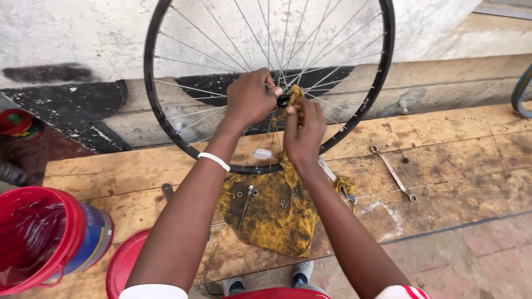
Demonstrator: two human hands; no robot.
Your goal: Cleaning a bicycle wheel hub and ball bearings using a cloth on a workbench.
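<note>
A black-rimmed spoked bicycle wheel (166,119) stands upright on a wooden platform (443,160), leaning toward the wall. My left hand (249,98) is closed around the wheel's hub (284,99). My right hand (303,133) pinches a dirty yellow rag (293,93) against the hub. A larger yellow rag (274,218) lies flat below the wheel, with an axle (246,204) and small bearing balls (284,203) on it.
A thin flat spanner (393,173) lies on the boards to the right. A red bucket (39,238) and a red lid (123,264) sit at lower left. A red object (16,123) rests at far left. A tyre edge (521,91) shows at far right.
</note>
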